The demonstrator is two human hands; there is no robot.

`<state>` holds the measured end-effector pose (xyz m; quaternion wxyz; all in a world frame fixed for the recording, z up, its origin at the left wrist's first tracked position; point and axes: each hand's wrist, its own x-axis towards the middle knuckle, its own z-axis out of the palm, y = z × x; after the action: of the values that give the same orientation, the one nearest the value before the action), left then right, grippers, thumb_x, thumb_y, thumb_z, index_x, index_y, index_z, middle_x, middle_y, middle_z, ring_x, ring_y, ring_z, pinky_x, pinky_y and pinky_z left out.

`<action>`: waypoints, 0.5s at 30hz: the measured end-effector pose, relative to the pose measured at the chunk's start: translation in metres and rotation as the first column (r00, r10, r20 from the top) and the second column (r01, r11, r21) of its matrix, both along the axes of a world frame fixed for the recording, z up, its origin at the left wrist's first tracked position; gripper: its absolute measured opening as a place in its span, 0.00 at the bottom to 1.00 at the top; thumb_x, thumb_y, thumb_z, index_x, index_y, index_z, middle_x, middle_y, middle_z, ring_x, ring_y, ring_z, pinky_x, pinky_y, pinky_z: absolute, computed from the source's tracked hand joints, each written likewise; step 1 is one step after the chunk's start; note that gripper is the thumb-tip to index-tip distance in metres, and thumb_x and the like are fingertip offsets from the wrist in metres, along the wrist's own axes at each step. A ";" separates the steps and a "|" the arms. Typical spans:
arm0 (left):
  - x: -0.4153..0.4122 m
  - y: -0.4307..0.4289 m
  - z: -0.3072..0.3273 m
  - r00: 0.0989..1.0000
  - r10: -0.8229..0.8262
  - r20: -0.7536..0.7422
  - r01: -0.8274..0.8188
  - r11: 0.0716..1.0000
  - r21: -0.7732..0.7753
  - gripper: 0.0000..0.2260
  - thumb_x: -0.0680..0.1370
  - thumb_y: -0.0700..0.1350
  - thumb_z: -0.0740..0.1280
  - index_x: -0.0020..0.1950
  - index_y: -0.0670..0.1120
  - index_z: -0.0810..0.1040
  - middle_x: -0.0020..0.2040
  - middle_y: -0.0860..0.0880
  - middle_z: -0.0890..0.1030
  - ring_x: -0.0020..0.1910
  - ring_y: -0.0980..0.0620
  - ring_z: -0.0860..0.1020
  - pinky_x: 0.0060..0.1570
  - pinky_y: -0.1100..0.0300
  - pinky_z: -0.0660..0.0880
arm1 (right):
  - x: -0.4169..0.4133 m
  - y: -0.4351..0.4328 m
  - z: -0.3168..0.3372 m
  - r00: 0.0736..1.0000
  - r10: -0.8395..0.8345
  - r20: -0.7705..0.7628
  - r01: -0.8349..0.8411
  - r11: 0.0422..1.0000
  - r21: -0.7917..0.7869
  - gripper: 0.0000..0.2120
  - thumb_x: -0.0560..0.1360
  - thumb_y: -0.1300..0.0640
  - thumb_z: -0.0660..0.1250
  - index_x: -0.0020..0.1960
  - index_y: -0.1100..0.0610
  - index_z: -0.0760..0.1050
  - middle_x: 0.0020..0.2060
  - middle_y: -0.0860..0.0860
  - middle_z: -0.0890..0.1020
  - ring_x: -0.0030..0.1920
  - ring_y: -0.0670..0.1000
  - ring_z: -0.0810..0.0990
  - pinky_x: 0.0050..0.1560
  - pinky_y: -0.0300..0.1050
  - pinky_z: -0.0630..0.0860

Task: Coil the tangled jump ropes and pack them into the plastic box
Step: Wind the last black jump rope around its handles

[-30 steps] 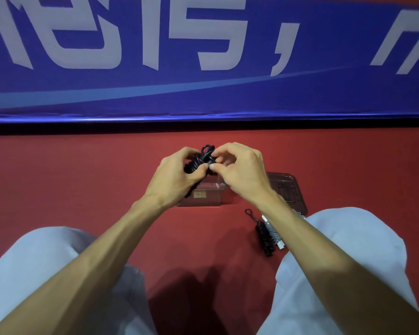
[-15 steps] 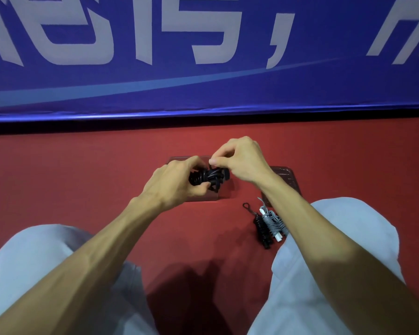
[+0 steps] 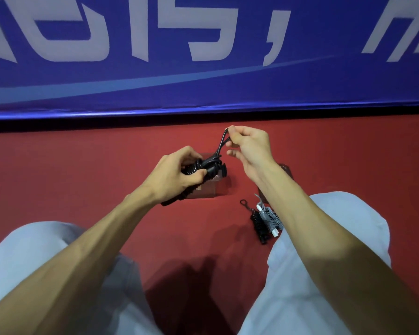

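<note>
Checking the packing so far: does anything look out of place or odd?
A black coiled rope and a grey coiled rope lie on the red floor outside the clear plastic box. A loop sticks up from the black rope bundle in the left hand, pinched by the right hand.

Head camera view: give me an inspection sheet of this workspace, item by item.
Surface: red floor, shadowed between the knees.
Job's things: black jump rope held over the clear plastic box; coiled black rope and grey rope lie side by side on the floor.
Clutter: clear plastic piece, perhaps a lid, mostly hidden behind the right forearm.
Hands: left hand grips the bundle; right hand pinches a loop rising from it.
Cables: nothing seen.
Surroundings: blue banner with white lettering; light trousers.
</note>
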<state>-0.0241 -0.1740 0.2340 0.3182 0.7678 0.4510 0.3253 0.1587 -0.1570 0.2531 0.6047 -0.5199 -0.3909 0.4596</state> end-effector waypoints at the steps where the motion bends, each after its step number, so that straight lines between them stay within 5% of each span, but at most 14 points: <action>1: 0.001 0.000 -0.001 1.000 -0.004 0.008 0.004 1.000 -0.015 0.06 0.76 0.39 0.70 0.51 0.46 0.75 0.37 0.50 0.84 0.25 0.58 0.78 0.25 0.66 0.73 | 0.000 0.001 -0.002 0.999 0.000 -0.033 0.000 1.000 -0.011 0.05 0.78 0.63 0.66 0.44 0.62 0.78 0.37 0.53 0.78 0.32 0.45 0.75 0.32 0.40 0.75; 6: 0.005 0.008 -0.012 0.999 -0.039 0.025 0.042 0.991 -0.126 0.10 0.76 0.51 0.71 0.54 0.50 0.75 0.49 0.51 0.83 0.33 0.60 0.80 0.36 0.58 0.77 | 0.005 0.006 -0.010 0.999 -0.001 -0.040 -0.001 0.998 -0.064 0.03 0.76 0.60 0.70 0.46 0.60 0.79 0.38 0.52 0.79 0.33 0.46 0.76 0.36 0.40 0.76; 8: 0.009 0.010 -0.010 0.992 -0.064 0.108 0.089 0.967 -0.239 0.13 0.76 0.52 0.70 0.57 0.48 0.76 0.48 0.48 0.83 0.35 0.53 0.81 0.37 0.49 0.80 | 0.007 0.009 -0.012 0.999 -0.019 -0.031 0.017 0.998 -0.066 0.03 0.75 0.59 0.71 0.45 0.59 0.80 0.37 0.51 0.80 0.33 0.46 0.76 0.35 0.39 0.76; 15: 0.032 0.012 -0.012 0.987 -0.027 0.161 0.111 0.837 -0.536 0.21 0.77 0.51 0.70 0.68 0.46 0.71 0.52 0.43 0.82 0.34 0.49 0.82 0.35 0.55 0.79 | 0.016 0.012 -0.019 0.998 -0.062 0.030 0.063 0.996 -0.060 0.08 0.76 0.59 0.70 0.51 0.64 0.81 0.33 0.52 0.77 0.30 0.45 0.75 0.37 0.37 0.76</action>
<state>0.0079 -0.1622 0.2219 0.5662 0.6360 0.4720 0.2282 0.1749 -0.1449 0.2342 0.5971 -0.5565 -0.3685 0.4449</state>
